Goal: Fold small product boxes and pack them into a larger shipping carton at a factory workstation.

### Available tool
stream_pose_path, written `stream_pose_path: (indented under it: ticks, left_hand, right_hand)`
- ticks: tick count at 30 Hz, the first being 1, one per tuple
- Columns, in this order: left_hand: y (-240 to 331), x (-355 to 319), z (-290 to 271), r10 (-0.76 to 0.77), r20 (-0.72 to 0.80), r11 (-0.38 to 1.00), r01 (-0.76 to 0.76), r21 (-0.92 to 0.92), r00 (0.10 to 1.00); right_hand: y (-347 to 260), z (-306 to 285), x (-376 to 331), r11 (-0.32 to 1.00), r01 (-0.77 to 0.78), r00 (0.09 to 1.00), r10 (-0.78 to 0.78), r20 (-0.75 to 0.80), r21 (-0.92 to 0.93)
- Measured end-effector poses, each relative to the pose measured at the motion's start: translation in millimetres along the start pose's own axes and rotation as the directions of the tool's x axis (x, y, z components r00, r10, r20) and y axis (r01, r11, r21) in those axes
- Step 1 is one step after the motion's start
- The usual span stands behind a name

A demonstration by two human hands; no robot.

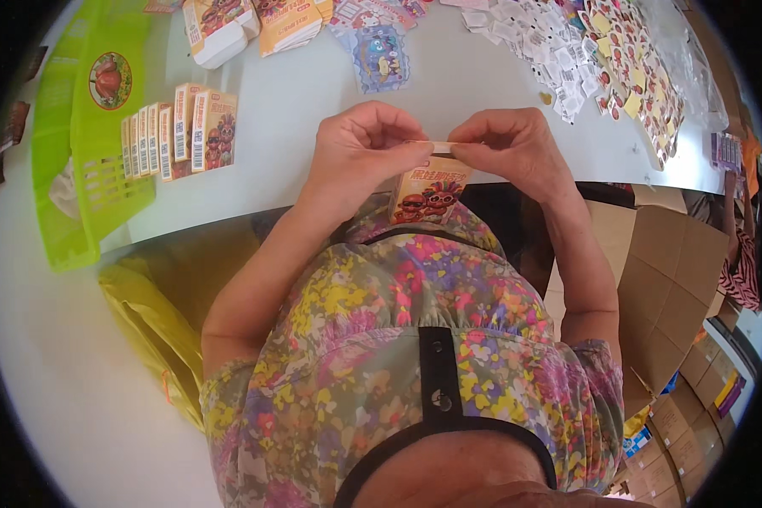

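A small orange-and-cream cardboard box (430,193) with red cartoon figures is held upright over the table's near edge, close to my body. My left hand (366,152) pinches the left side of its top flap, thumb and fingers together. On the flap's right side my right hand (516,152) does the same, thumb below and fingertips above. The two thumbs nearly meet along the pale flap edge. What lies inside the box is hidden. To the left, a row of similar boxes (215,135) stands on the table, several of them side by side.
A green plastic basket (76,76) borders the left side. Flat and open cartons (289,25) lie at the back, beside a blue-purple packet (381,59). Loose printed pieces (550,55) and stickers (643,76) spread at the right. Brown cardboard boxes (669,288) stand below right.
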State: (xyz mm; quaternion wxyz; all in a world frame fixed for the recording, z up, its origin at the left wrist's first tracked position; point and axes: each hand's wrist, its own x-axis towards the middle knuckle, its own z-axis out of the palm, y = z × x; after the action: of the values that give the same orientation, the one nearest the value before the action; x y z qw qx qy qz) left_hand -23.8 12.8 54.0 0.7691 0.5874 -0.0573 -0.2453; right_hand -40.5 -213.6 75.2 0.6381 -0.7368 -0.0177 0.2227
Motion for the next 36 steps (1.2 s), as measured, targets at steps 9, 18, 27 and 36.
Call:
stream_pose_path:
  ticks: [9, 18, 27, 36]
  left_hand:
    - [-7.2, -13.3, -17.1, 0.195, 0.012, 0.971, -0.195, 0.135, 0.981]
    - [-4.7, -58.0, -34.2, 0.544, -0.094, 0.747, -0.431, 0.506, 0.834]
    - [5.1, -84.8, -105.0, 0.738, -0.472, 0.585, -0.107, 0.804, 0.482]
    - [-19.0, -81.6, -124.3, 0.674, -0.585, 0.709, -0.172, 0.684, 0.452]
  right_hand:
    - [-11.3, 14.8, -5.1, 0.972, 0.032, 0.999, -0.026, 0.032, -0.233]
    - [-44.9, 42.2, 36.5, 0.928, 0.236, 0.970, -0.205, 0.132, -0.289]
    - [-50.3, 131.4, 173.9, 0.843, 0.490, 0.847, -0.400, 0.350, -0.222]
    - [-48.0, 157.4, 184.3, 0.623, 0.661, 0.749, -0.513, 0.420, -0.418]
